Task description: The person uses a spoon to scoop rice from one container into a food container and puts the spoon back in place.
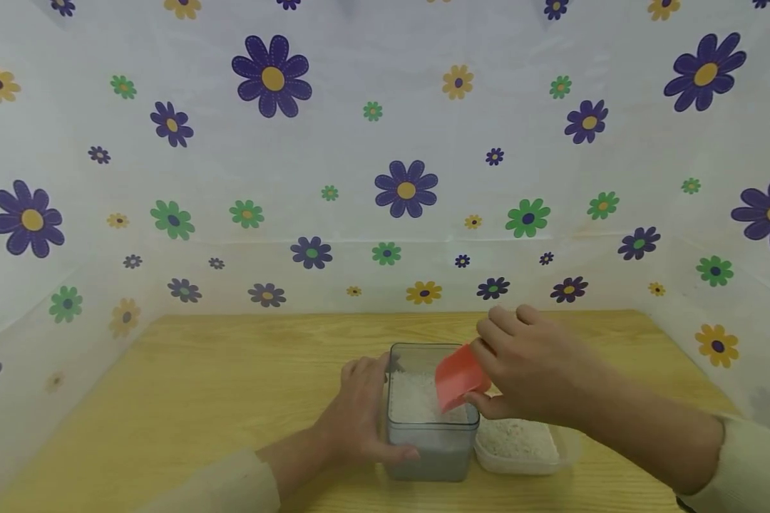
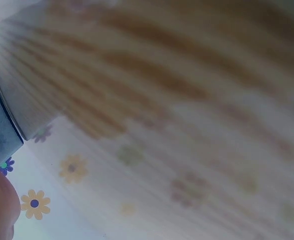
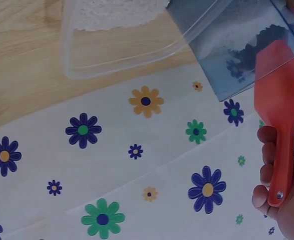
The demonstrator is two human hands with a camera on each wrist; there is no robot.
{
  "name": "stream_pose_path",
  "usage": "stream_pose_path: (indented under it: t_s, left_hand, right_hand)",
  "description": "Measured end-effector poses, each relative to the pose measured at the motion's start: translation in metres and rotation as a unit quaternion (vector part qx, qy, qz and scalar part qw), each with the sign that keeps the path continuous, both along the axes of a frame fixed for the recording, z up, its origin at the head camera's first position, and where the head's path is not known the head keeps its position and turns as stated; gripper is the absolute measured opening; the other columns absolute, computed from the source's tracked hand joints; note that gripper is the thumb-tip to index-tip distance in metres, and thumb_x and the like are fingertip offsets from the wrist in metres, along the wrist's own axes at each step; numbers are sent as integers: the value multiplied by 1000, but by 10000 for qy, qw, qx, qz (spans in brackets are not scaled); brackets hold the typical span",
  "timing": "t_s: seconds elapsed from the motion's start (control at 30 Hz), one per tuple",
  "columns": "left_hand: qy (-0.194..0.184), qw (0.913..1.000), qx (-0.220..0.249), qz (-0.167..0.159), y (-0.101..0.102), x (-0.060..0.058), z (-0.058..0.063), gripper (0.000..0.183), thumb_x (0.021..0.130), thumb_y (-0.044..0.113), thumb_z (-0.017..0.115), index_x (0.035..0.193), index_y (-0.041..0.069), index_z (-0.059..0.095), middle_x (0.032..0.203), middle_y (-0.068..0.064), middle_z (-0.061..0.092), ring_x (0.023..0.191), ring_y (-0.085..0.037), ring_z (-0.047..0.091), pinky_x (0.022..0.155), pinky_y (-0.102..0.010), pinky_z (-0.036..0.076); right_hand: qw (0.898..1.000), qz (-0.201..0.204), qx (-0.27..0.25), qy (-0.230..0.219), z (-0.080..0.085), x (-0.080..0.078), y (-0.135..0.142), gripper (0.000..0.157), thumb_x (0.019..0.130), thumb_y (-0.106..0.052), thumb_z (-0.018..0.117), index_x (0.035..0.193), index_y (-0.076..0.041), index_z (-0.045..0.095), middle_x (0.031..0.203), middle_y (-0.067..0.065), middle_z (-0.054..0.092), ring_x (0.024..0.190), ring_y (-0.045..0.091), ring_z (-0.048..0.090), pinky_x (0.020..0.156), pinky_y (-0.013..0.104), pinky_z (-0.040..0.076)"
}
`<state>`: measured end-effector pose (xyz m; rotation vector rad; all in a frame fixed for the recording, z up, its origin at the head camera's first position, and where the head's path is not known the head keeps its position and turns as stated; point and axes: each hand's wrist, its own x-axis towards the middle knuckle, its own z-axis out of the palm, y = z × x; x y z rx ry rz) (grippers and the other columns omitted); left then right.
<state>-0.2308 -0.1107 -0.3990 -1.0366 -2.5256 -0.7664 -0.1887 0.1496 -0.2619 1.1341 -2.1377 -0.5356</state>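
Observation:
A clear grey-tinted square container stands on the table, holding white grains like rice. My left hand grips its left side, thumb across the front and fingers along the side. In the left wrist view only a strip of the container shows. My right hand holds a red scoop by its handle, the scoop's head tilted down over the container's opening. The right wrist view shows the fingers curled round the scoop's handle. Below the right hand sits a low clear plastic tub of similar grains.
The wooden table extends to the left and behind the containers. A white flowered sheet encloses the back and both sides. The tub stands close against the container's right side.

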Motion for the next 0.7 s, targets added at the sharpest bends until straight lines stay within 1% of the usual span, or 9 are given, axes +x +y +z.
stream_pose_path:
  t_s: [0.13,0.2,0.3,0.4,0.5,0.6,0.7]
  left_hand:
    - [-7,10000,-12,6,0,0,0,114,57,83,59,144,17,25,123,8,47,109,-6,36,102,-41,22]
    - [32,10000,-7,-28,1,-1,0,112,57,82,59,144,20,24,124,9,47,108,-6,36,100,-41,22]
    - [107,9999,-32,-76,1,0,0,112,58,82,59,144,18,24,125,9,47,107,-8,36,98,-42,23]
    - [174,9998,-55,-109,1,0,0,114,59,81,59,144,14,24,126,6,47,108,-11,37,98,-44,24]
    - [268,9995,-72,-116,0,0,0,115,59,81,59,144,13,24,124,5,49,107,-11,38,98,-44,24]
    - [394,9992,-77,-78,0,0,0,115,59,81,59,144,13,25,120,4,50,105,-11,39,97,-44,26]
    - [427,9990,-105,-22,0,0,0,115,58,81,59,143,12,25,118,4,51,104,-10,40,97,-43,26]
  right_hand:
    - [9982,-159,507,-265,1,6,-13,53,82,-60,42,80,-12,63,73,1,50,68,18,39,56,29,31]
    - [9969,-179,656,-383,1,8,-19,50,83,-58,42,81,-13,64,74,1,50,68,17,38,55,29,29]
    - [9958,-187,762,-474,1,10,-24,48,84,-55,40,81,-13,64,73,0,48,67,17,35,54,28,28]
    - [9955,-219,727,-562,1,10,-26,44,85,-52,41,79,-14,63,71,0,46,65,17,34,54,28,27]
    - [9944,-302,839,-561,1,10,-28,46,86,-52,39,81,-13,63,73,0,47,66,17,34,54,28,26]
    - [9919,-335,1012,-690,-2,10,-31,46,87,-52,38,81,-13,62,74,0,46,68,17,35,52,28,24]
    - [9884,-428,1099,-961,-7,11,-35,45,90,-51,36,80,-14,60,73,-1,43,69,17,35,52,28,24]
